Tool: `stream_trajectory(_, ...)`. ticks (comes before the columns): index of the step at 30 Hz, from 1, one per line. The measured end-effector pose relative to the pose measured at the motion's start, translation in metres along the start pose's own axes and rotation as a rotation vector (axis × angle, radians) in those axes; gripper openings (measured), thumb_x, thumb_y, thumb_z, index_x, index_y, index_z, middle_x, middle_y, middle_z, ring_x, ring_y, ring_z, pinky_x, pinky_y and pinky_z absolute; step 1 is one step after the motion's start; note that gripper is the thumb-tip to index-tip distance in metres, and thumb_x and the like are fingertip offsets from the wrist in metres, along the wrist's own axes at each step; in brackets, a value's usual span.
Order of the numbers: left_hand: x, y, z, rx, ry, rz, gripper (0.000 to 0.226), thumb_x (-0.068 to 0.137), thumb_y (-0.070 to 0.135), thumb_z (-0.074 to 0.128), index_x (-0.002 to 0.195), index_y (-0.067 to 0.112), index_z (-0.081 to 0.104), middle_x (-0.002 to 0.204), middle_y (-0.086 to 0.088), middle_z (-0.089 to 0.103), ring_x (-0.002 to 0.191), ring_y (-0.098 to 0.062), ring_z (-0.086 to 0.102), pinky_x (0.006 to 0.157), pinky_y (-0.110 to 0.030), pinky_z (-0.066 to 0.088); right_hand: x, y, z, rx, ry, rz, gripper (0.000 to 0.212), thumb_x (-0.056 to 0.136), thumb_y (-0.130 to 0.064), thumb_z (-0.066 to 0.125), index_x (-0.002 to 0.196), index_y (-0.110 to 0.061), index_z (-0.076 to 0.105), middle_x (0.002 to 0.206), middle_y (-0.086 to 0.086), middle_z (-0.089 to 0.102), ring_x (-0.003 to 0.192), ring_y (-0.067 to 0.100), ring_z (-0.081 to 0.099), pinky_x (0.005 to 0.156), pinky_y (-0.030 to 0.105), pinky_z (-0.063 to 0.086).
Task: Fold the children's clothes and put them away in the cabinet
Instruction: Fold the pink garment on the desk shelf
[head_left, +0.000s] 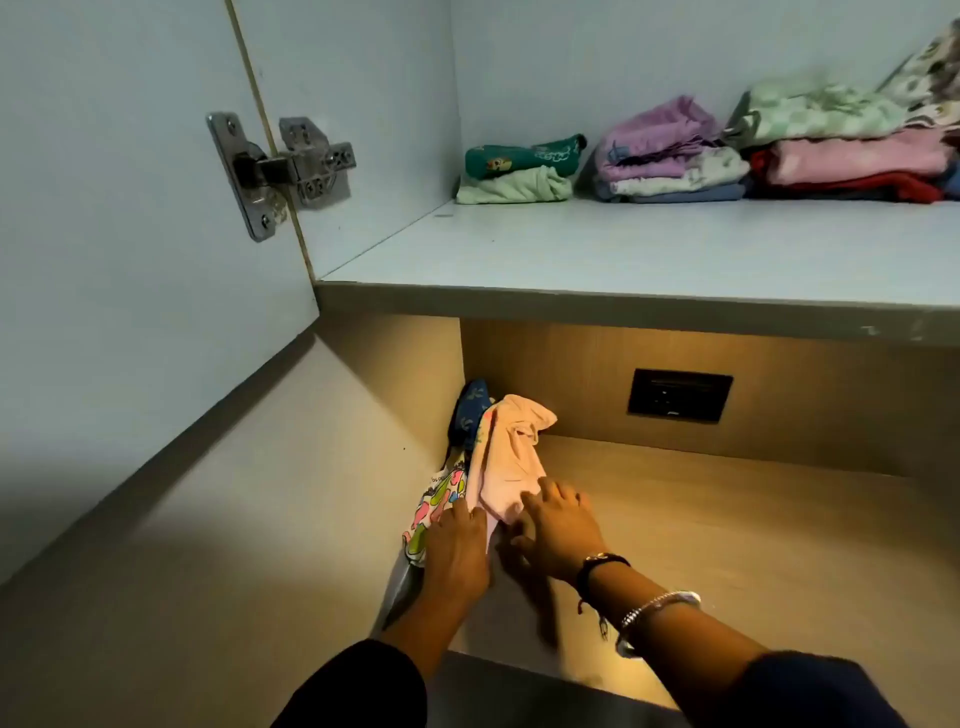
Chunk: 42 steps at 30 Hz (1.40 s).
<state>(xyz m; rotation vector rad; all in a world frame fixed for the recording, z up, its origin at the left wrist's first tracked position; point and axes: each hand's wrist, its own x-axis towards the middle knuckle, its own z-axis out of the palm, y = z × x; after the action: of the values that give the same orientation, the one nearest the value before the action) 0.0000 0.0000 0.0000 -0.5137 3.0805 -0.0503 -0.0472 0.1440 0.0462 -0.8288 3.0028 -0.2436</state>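
Two levels of the cabinet are in view. On the upper shelf (623, 244), folded clothes sit in stacks along the back wall: a small stack (519, 169) at the left, a taller stack (670, 156) to its right, and another stack (841, 150) at the far right. A door hinge (283, 169) is fixed on the left wall. In the lower compartment (727, 545), a garment pile (483, 467) leans into the left corner; the left hand (457, 551) and right hand (558, 530) rest against its front. A wall socket (679, 395) sits in the back panel, right of the pile.
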Motion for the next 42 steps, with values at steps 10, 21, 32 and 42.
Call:
stream_trajectory(10, 0.021, -0.016, 0.015, 0.248, 0.06, 0.141, 0.04, 0.1, 0.016, 0.046, 0.138, 0.004, 0.042, 0.131, -0.016, 0.047, 0.122, -0.03, 0.044, 0.105, -0.042, 0.035, 0.067, -0.026, 0.034, -0.028, -0.04, 0.064, 0.047, 0.075, -0.045, 0.068, 0.118, -0.027, 0.06, 0.124, 0.005, 0.055, 0.112, 0.027, 0.049, 0.091, 0.041, 0.044)
stream_trajectory(21, 0.018, -0.008, -0.089, -1.02, 0.215, -0.079, 0.014, 0.088, 0.008, 0.053, 0.081, 0.015, 0.063, 0.094, -0.01, 0.066, 0.09, -0.03, 0.062, 0.077, -0.038, 0.05, -0.004, 0.077, -0.07, 0.386, 0.585, 0.002, 0.008, 0.079, -0.012, 0.049, 0.082, -0.006, 0.052, 0.083, 0.019, 0.055, 0.075, 0.04, 0.052, 0.061, 0.049, 0.044)
stream_trajectory(32, 0.006, 0.04, -0.173, -1.837, -0.3, 0.099, 0.026, 0.1, -0.002, 0.034, 0.093, 0.011, 0.054, 0.09, -0.01, 0.06, 0.08, -0.016, 0.059, 0.073, -0.026, 0.053, -0.113, 0.203, -0.167, 0.706, 0.537, 0.107, 0.018, 0.089, -0.02, 0.05, 0.08, -0.014, 0.064, 0.075, 0.006, 0.063, 0.068, 0.018, 0.054, 0.061, 0.035, 0.044)
stream_trajectory(42, 0.011, 0.11, -0.172, -1.201, -0.362, 0.215, 0.036, 0.098, 0.05, 0.044, 0.114, 0.021, 0.058, 0.11, -0.001, 0.06, 0.096, -0.016, 0.058, 0.073, -0.025, 0.051, -0.116, 0.25, -0.17, 0.835, 0.304, 0.269, 0.026, 0.091, -0.013, 0.053, 0.065, -0.011, 0.056, 0.065, 0.007, 0.053, 0.061, 0.019, 0.05, 0.053, 0.03, 0.047)
